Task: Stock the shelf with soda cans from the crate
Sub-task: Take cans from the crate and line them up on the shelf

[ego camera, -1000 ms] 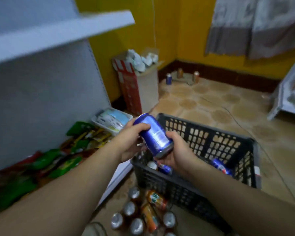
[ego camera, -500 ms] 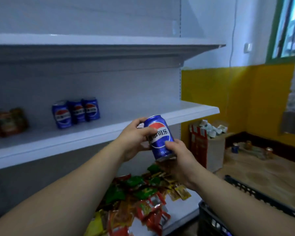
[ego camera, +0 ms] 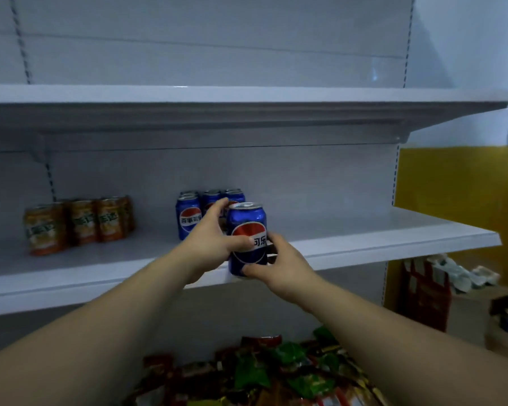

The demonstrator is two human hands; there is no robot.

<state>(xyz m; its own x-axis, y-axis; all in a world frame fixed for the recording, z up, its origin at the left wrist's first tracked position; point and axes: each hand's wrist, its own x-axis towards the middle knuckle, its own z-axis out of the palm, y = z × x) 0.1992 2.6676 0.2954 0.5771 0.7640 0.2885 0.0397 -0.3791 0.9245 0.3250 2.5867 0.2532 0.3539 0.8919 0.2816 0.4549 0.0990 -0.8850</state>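
While the can (ego camera: 247,238) hangs upright just in front of the shelf (ego camera: 364,238), it is not yet set down; its base looks level with the front lip or a little under it, though the fingers hide the rim.

Left hand (ego camera: 210,240): thumb pressed across the label, fingers curled round the far side; one fingertip reaches up close to the row of blue cans (ego camera: 188,219) behind.

Right hand (ego camera: 279,263): clamped low on the can, thumb at the base, fingers wrapped round the right side.

Risks, as I judge them:
- base catches the lip if pushed forward without a lift; can tips back toward the person;
- left fingers sit between the held can and the row; sliding in tight could nudge those cans over or trap the fingers;
- release too near the edge; can rocks off and drops onto the snack packets (ego camera: 261,373) below;
- orange cans (ego camera: 79,225) stand well apart to the left; little danger there.

Bare board lies to the right of the row; that side looks the safer landing.
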